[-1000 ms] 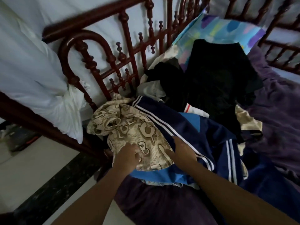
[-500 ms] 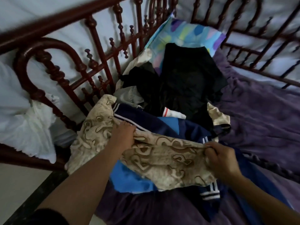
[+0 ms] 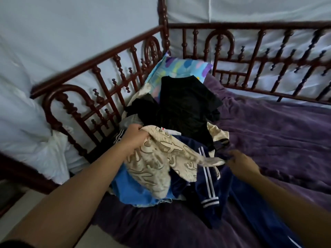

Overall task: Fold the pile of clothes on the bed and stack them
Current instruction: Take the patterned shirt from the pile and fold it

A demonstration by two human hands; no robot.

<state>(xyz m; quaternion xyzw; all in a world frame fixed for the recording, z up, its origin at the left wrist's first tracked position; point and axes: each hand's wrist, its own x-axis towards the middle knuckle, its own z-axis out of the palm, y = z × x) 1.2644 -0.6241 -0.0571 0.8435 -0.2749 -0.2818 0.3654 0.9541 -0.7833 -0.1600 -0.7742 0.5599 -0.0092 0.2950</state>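
Gripping the beige garment above the pile on the bed, your left hand bunches 1 end and your right hand pinches the other (soft, light, floppy cloth), so its seams likely give the best hold.

A dark red wooden rail of turned spindles and arches climbs from middle left to a corner post at top centre; a second rail crosses the upper right. White fabric hangs behind both, filling the top of the frame, and a white bundle bunches at the left edge. The bed, spread with a purple blanket, fills the right and bottom. A bright patchy pillow sits in the corner. Lower left, a pale bit of floor shows — the light is dim and cool.
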